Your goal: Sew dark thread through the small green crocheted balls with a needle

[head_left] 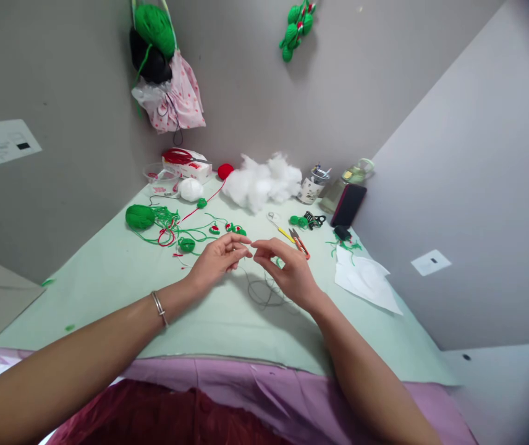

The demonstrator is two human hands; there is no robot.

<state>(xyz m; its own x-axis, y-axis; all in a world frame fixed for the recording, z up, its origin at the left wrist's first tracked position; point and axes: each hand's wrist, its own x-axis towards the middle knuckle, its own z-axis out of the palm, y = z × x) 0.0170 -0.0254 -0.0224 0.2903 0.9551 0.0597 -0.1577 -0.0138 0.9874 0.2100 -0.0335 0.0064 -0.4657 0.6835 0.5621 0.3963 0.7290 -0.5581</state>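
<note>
Forearms [102, 339] point at the fluff [262, 183], left hand [222, 255] and right hand [290, 267] curled, grip impossible to tell. Pieces [214, 229] before it seem done; loose thread [264, 304] seems unworked.

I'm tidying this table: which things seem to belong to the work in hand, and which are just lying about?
Likely in use:
thin dark thread, looped below the left hand and right hand
green yarn ball
white stuffing
orange-handled snips

Probably just lying about:
pen cup
phone-like device
black clip
white sheet
</note>
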